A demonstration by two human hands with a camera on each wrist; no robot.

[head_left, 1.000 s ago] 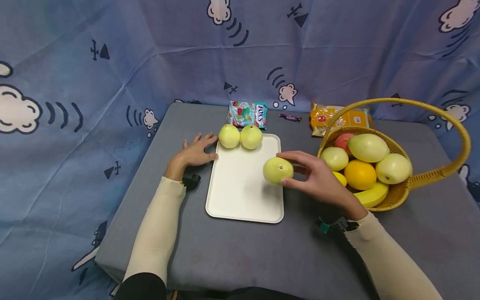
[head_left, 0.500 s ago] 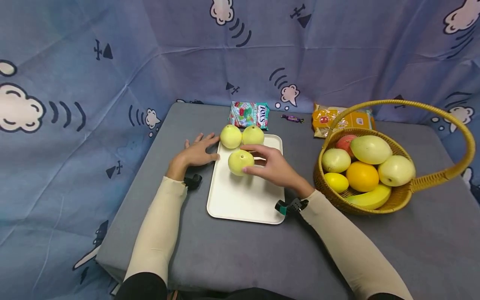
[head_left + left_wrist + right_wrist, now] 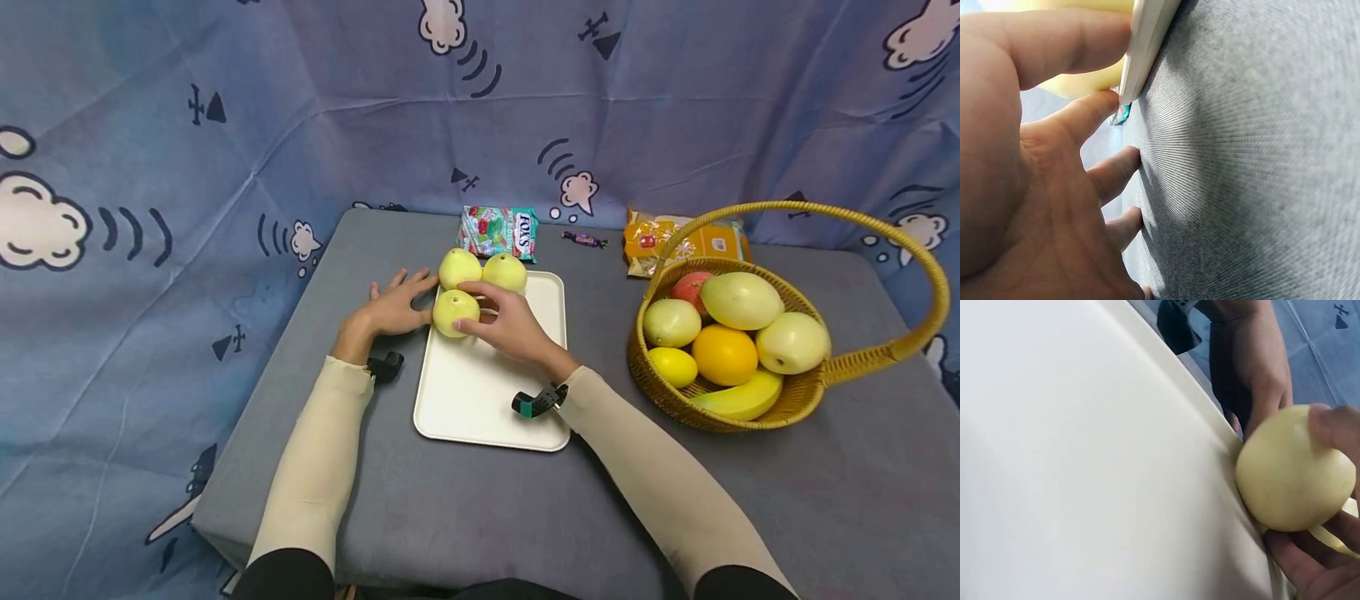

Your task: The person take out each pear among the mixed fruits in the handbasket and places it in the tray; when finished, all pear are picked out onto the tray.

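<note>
My right hand (image 3: 517, 329) grips a round yellow-green apple (image 3: 453, 313) between thumb and fingers, at the left side of a white rectangular tray (image 3: 480, 396). In the right wrist view this apple (image 3: 1294, 472) sits right at the tray's rim. Two matching apples, one on the left (image 3: 459, 267) and one on the right (image 3: 506, 271), stand side by side at the tray's far end. My left hand (image 3: 388, 311) lies on the table with its fingers spread. The left wrist view has its thumb and forefinger against the tray's edge (image 3: 1147, 47).
A wicker basket (image 3: 806, 398) with a tall handle stands right of the tray, filled with several fruits including an orange (image 3: 724, 353) and a banana (image 3: 742, 397). Behind lie a green candy bag (image 3: 498, 232), a purple wrapped candy (image 3: 584, 240) and an orange packet (image 3: 645, 242).
My right hand has carried the apple left across the tray from its right edge to its left side, close in front of the other two. The left hand has stayed in place.
</note>
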